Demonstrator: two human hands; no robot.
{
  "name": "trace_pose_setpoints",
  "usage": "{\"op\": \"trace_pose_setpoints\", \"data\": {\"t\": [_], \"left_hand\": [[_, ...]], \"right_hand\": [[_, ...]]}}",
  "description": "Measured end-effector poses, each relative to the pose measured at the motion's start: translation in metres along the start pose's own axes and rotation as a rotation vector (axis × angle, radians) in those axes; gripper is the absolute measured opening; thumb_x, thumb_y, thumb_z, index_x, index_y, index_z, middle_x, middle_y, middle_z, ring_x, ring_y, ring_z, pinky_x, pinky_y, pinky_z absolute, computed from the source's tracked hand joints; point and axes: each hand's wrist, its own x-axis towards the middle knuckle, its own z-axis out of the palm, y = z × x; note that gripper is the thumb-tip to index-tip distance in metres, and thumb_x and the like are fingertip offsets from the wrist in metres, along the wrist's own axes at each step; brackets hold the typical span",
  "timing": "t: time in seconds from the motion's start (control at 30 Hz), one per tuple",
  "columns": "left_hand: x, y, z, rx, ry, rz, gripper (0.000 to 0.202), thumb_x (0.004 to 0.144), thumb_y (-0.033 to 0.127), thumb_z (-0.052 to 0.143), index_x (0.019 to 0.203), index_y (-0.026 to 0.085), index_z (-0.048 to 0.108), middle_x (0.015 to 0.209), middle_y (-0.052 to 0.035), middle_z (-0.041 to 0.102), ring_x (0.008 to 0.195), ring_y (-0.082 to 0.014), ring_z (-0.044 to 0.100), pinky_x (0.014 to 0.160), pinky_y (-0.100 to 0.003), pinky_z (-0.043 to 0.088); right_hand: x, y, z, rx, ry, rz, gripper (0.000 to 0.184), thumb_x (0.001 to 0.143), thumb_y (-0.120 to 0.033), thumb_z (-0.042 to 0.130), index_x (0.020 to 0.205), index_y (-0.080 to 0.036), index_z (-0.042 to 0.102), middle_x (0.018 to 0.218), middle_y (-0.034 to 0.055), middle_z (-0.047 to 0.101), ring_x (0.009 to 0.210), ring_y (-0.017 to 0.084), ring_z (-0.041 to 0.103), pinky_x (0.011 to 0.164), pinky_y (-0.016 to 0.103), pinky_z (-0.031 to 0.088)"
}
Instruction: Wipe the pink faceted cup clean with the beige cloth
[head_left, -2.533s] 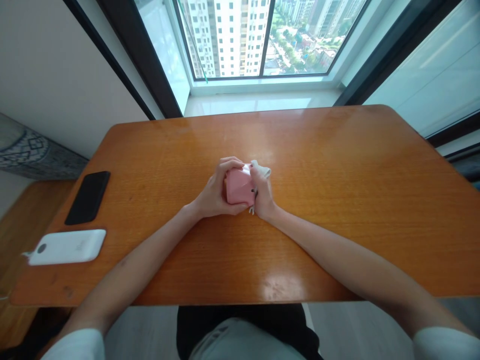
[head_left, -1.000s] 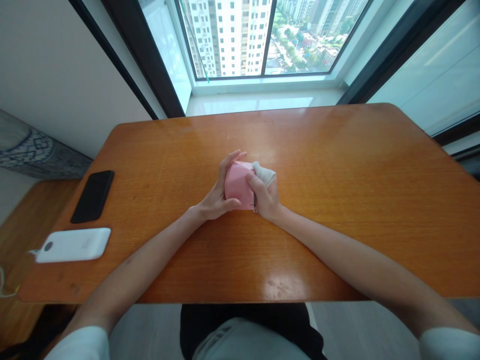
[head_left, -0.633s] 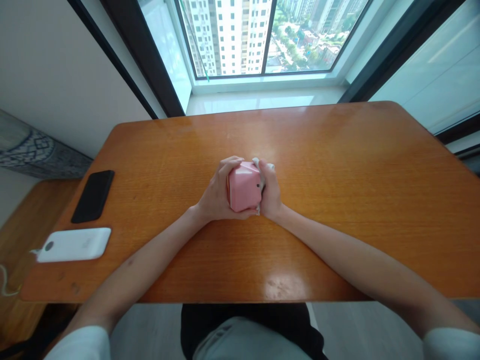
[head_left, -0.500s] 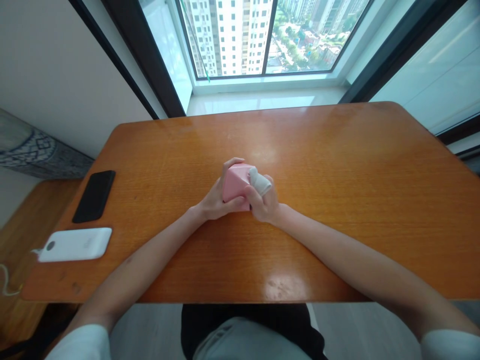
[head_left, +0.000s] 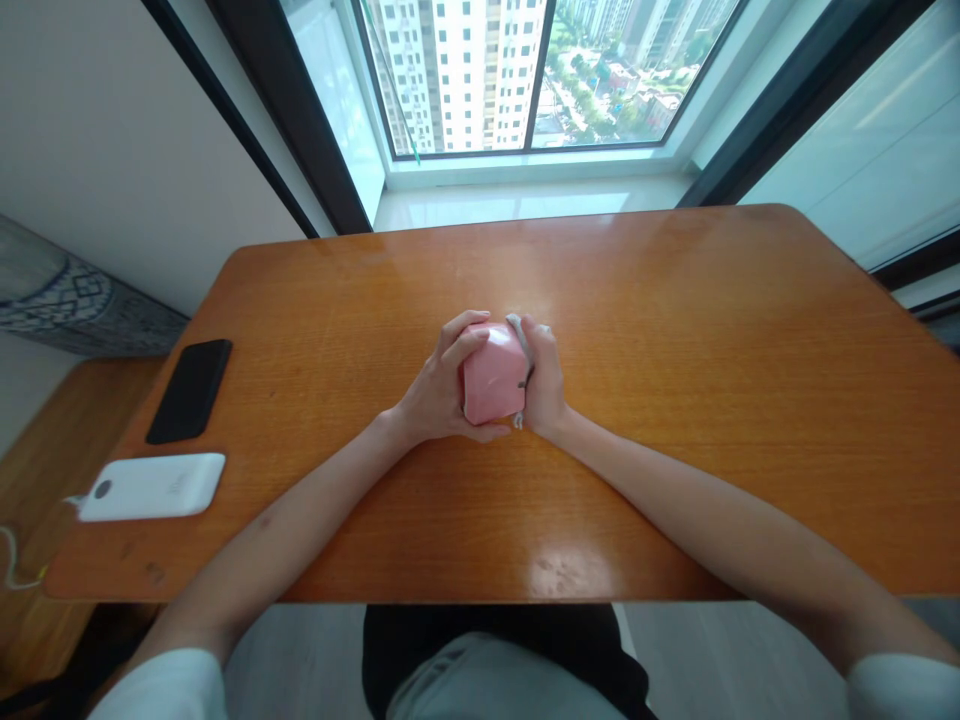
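A glossy pink faceted object (head_left: 495, 375), box-like with rounded corners, is held above the middle of the table; its exact kind does not show. My left hand (head_left: 448, 385) wraps round its left side, fingers over the top edge and thumb below. On the right, my right hand (head_left: 546, 385) grips a white cloth (head_left: 516, 322) and presses it against the pink object's right side. Most of the cloth is hidden behind my right fingers. A small dark spot shows on the object's right edge.
The brown wooden table (head_left: 712, 400) reaches to a window ledge (head_left: 525, 200). At its left side lie a black phone (head_left: 189, 390) and a white phone-shaped device (head_left: 154, 487) with a white cable (head_left: 11, 555) hanging off the edge.
The pink object has turned in my left hand so a broader face shows. My right hand and the cloth have moved from its front to its right side.
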Motion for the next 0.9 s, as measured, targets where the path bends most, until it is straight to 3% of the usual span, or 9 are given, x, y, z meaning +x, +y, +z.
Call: {"op": "trace_pose_setpoints", "data": {"t": [0.13,0.2,0.27,0.4,0.5,0.63,0.77,0.83,0.9], "left_hand": [[-0.002,0.002,-0.001,-0.258,-0.097,-0.18,0.119,0.087,0.086,0.083,0.176,0.037,0.022,0.165,-0.018,0.048,0.138,-0.0381,0.068,0.117,-0.059,0.061],[-0.001,0.004,-0.003,-0.315,-0.143,-0.236,0.108,0.095,0.084,0.075,0.177,0.035,0.024,0.168,-0.0188,0.047,0.139,-0.0375,0.069,0.117,-0.058,0.06],[0.001,0.005,-0.005,-0.299,-0.125,-0.226,0.114,0.093,0.087,0.076,0.179,0.038,0.021,0.173,-0.0188,0.043,0.149,-0.0406,0.063,0.124,-0.062,0.056],[0.004,0.001,-0.005,-0.047,-0.043,-0.073,0.141,0.071,0.085,0.097,0.181,0.043,0.021,0.183,-0.018,0.033,0.17,-0.0485,0.039,0.136,-0.074,0.04],[0.004,-0.001,-0.003,0.096,-0.029,-0.028,0.141,0.066,0.073,0.107,0.179,0.041,0.028,0.178,-0.0188,0.04,0.166,-0.0468,0.045,0.133,-0.072,0.044],[0.001,0.004,-0.004,-0.037,0.024,-0.113,0.135,0.061,0.073,0.108,0.171,0.038,0.038,0.159,-0.016,0.057,0.144,-0.0415,0.065,0.123,-0.063,0.055],[0.001,0.013,-0.008,-0.4,-0.123,-0.368,0.11,0.085,0.081,0.088,0.17,0.033,0.038,0.152,-0.0163,0.065,0.13,-0.0364,0.074,0.113,-0.056,0.061],[0.003,0.012,-0.009,-0.461,-0.161,-0.39,0.109,0.089,0.084,0.083,0.174,0.035,0.035,0.161,-0.0172,0.062,0.139,-0.0384,0.071,0.118,-0.058,0.059],[0.004,0.009,-0.009,-0.391,-0.112,-0.303,0.123,0.084,0.088,0.086,0.179,0.04,0.025,0.175,-0.018,0.049,0.153,-0.042,0.062,0.125,-0.063,0.055]], "right_hand": [[-0.011,0.002,-0.01,-0.218,-0.132,-0.227,0.057,0.096,-0.077,0.069,0.071,-0.028,0.055,0.059,-0.0025,0.051,0.055,0.016,0.042,0.054,0.036,0.036],[-0.012,0.002,-0.011,-0.28,-0.162,-0.251,0.058,0.099,-0.071,0.069,0.065,-0.028,0.051,0.054,-0.0038,0.046,0.051,0.014,0.037,0.054,0.037,0.03],[-0.009,0.0,-0.01,-0.206,-0.098,-0.148,0.054,0.101,-0.069,0.068,0.07,-0.027,0.054,0.059,-0.0034,0.049,0.054,0.014,0.04,0.054,0.035,0.032],[0.007,-0.004,-0.002,0.157,0.096,0.13,0.054,0.093,-0.073,0.072,0.077,-0.027,0.05,0.071,-0.0025,0.05,0.063,0.015,0.044,0.057,0.032,0.043],[0.013,-0.005,0.001,0.267,0.115,0.241,0.058,0.093,-0.078,0.068,0.075,-0.028,0.042,0.068,-0.0029,0.043,0.061,0.015,0.04,0.056,0.032,0.045],[0.003,-0.007,-0.002,0.106,0.042,0.038,0.053,0.099,-0.07,0.068,0.075,-0.028,0.048,0.068,-0.0033,0.046,0.06,0.015,0.041,0.056,0.033,0.042],[-0.007,-0.006,-0.011,-0.241,-0.212,-0.348,0.053,0.094,-0.054,0.08,0.064,-0.028,0.045,0.054,-0.0063,0.038,0.051,0.012,0.032,0.055,0.036,0.028],[-0.007,-0.006,-0.013,-0.294,-0.22,-0.349,0.054,0.095,-0.051,0.078,0.06,-0.028,0.042,0.051,-0.0064,0.035,0.05,0.012,0.029,0.054,0.036,0.025],[-0.004,-0.007,-0.011,-0.185,-0.133,-0.194,0.046,0.098,-0.052,0.073,0.066,-0.027,0.051,0.057,-0.0048,0.045,0.054,0.013,0.037,0.055,0.035,0.029]]}}
